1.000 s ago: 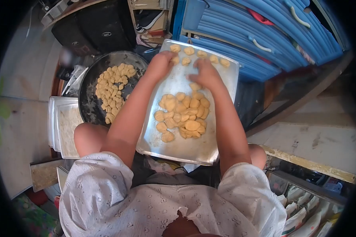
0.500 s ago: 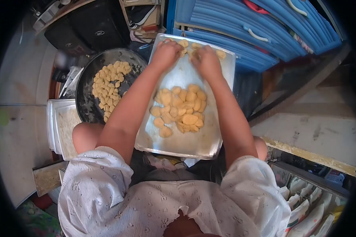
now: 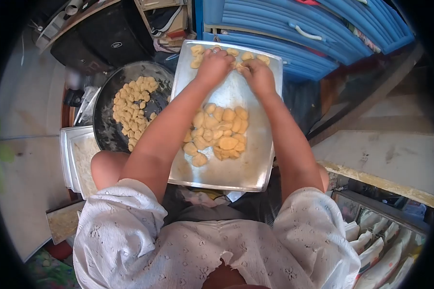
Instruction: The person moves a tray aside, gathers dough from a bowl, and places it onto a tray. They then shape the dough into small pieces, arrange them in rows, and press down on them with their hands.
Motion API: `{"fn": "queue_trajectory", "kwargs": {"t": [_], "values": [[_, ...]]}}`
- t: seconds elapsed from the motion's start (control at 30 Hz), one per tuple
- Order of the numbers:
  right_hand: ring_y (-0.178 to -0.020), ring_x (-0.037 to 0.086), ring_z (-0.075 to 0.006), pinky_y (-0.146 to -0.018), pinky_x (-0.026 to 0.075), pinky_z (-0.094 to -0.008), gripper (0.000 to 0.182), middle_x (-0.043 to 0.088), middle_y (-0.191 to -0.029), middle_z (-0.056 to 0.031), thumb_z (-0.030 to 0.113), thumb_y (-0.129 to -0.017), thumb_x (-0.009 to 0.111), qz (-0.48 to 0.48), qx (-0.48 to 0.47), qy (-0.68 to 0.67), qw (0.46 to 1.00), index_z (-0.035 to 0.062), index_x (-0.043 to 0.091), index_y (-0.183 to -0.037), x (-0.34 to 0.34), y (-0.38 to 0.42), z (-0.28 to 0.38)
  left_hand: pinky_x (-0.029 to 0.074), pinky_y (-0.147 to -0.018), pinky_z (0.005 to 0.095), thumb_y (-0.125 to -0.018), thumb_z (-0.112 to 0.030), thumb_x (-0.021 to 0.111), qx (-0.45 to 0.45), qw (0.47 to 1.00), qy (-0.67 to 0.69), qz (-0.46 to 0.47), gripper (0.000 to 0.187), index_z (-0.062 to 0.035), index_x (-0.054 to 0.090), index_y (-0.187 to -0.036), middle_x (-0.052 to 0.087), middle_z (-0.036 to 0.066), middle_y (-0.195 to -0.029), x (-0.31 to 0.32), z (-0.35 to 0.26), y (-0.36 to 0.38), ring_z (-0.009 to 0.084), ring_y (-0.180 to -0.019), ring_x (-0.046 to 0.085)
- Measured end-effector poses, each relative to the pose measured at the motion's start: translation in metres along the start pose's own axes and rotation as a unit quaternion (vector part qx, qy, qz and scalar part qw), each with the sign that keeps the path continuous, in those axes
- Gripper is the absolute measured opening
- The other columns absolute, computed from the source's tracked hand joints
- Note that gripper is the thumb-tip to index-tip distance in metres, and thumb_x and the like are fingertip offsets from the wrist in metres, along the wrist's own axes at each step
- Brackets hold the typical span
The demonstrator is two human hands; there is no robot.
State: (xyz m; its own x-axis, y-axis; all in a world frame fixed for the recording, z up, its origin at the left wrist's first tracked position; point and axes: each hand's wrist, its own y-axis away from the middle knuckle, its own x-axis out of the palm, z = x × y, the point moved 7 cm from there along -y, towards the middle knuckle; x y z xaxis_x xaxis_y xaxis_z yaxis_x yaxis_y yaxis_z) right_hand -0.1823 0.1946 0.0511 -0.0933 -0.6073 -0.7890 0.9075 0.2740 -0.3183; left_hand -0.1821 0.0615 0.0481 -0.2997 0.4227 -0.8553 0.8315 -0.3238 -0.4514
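- Silver metal tray [image 3: 255,168] over the lap, its long axis running away from the body towards the blue drawers [image 3: 275,24].
- Heaped dough pieces [image 3: 219,130] on its middle, others along its far end.
- Left hand [image 3: 214,68]: fingers bent down, their hold hidden; right hand [image 3: 258,77]: fingertips close together at a small piece [image 3: 239,66], grip unclear.
- Left forearm [image 3: 176,118] crosses the tray's edge.
- Black round pan [image 3: 106,126], left, holds smaller lumps [image 3: 130,108].

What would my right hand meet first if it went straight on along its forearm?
Your right hand would probably meet the yellow dough piece just beyond its knuckles, near the far rim of the tray. Depth is unclear here, so it might pass above.
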Motion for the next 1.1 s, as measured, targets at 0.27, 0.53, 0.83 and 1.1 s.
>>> {"fn": "queue_trajectory", "kwargs": {"t": [0.27, 0.53, 0.83, 1.1], "values": [[-0.078, 0.055, -0.0163, -0.073, 0.046, -0.0278, 0.036, 0.054, -0.099, -0.0059, 0.010, -0.072, 0.070, 0.409, -0.099, -0.167, 0.891, 0.0096, 0.063, -0.107, 0.005, 0.072, 0.034, 0.036, -0.084, 0.0377, -0.075, -0.026, 0.068, 0.017, 1.000, -0.004, 0.025, 0.025, -0.0112, 0.066, -0.095, 0.062, 0.005, -0.091, 0.000, -0.005, -0.003, 0.0249, -0.094, 0.054], [-0.073, 0.060, -0.0204, -0.066, 0.048, -0.0295, 0.026, 0.063, -0.085, -0.0092, 0.011, -0.075, 0.068, 0.006, 0.063, -0.145, 0.987, 0.0056, 0.065, -0.100, -0.052, 0.025, -0.024, 0.041, -0.085, 0.0385, -0.079, -0.031, 0.066, -0.053, 0.991, 0.118, 0.045, 0.032, -0.0045, 0.065, -0.097, 0.061, 0.012, -0.093, -0.045, 0.003, 0.021, 0.0284, -0.096, 0.056], [-0.100, 0.049, -0.0223, -0.087, 0.034, -0.0395, 0.031, 0.060, -0.107, -0.0006, 0.016, -0.080, 0.060, -0.019, -0.111, 0.109, 0.988, 0.0206, 0.064, -0.110, -0.032, 0.023, 0.011, 0.044, -0.082, 0.0391, -0.081, -0.024, 0.063, -0.080, 0.979, 0.119, 0.144, 0.027, -0.0009, 0.064, -0.096, 0.060, 0.016, -0.094, -0.097, 0.021, 0.100, 0.0325, -0.093, 0.056], [-0.104, 0.048, -0.0218, -0.092, 0.030, -0.0445, 0.046, 0.056, -0.115, -0.0045, 0.009, -0.080, 0.055, -0.041, -0.139, 0.253, 0.957, 0.0272, 0.056, -0.123, 0.000, 0.030, 0.008, 0.044, -0.084, 0.0390, -0.086, -0.023, 0.059, -0.126, 0.956, 0.136, 0.226, 0.026, -0.0017, 0.063, -0.101, 0.060, 0.015, -0.098, -0.129, 0.002, 0.169, 0.0319, -0.095, 0.056]]}}
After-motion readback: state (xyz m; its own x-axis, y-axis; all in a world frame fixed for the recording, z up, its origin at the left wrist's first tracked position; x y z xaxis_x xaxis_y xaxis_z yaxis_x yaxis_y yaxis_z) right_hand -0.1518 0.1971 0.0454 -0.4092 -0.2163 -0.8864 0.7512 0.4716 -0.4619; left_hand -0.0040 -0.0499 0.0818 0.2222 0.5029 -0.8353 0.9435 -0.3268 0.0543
